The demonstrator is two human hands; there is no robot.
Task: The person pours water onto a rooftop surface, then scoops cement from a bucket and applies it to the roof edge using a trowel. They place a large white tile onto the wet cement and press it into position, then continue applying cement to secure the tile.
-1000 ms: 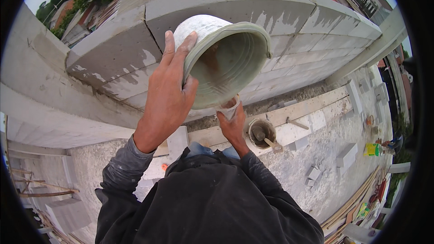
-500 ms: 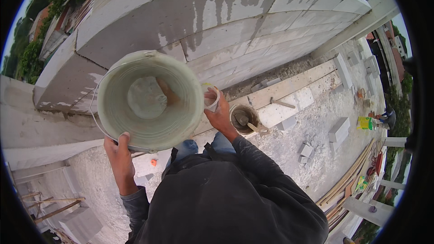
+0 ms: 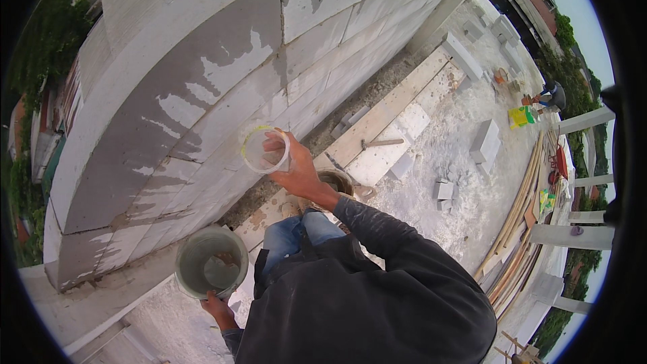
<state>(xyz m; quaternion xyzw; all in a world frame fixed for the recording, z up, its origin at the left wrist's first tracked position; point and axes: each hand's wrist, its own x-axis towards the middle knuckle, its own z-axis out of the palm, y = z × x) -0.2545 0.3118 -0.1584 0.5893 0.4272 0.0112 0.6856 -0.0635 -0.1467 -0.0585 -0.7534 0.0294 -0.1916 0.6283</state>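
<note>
My right hand (image 3: pixel 298 174) is wrapped round a clear plastic cup (image 3: pixel 247 155), raised in front of the block wall (image 3: pixel 232 111). The cup's mouth faces me, and fingers show through its side. Dark wet patches with ragged drips mark the wall's upper blocks. Lower down on the left, my left hand (image 3: pixel 219 310) grips a grey-green bucket (image 3: pixel 189 256) at its near rim. A little cloudy liquid (image 3: pixel 221 273) lies in the bottom of the bucket.
By my feet stands a mortar bucket (image 3: pixel 335 176), partly behind my right arm. A hammer (image 3: pixel 383 142) lies on long boards (image 3: pixel 394 113) along the wall. Loose blocks (image 3: pixel 484 141), bamboo poles (image 3: pixel 510 212) and a yellow-green bag (image 3: pixel 521 117) lie rightward; a co-worker (image 3: pixel 554 98) crouches beyond.
The bucket has gone down and away from my face in my left hand. My right hand has lifted the cup up and leftward, toward the wall. The view has turned.
</note>
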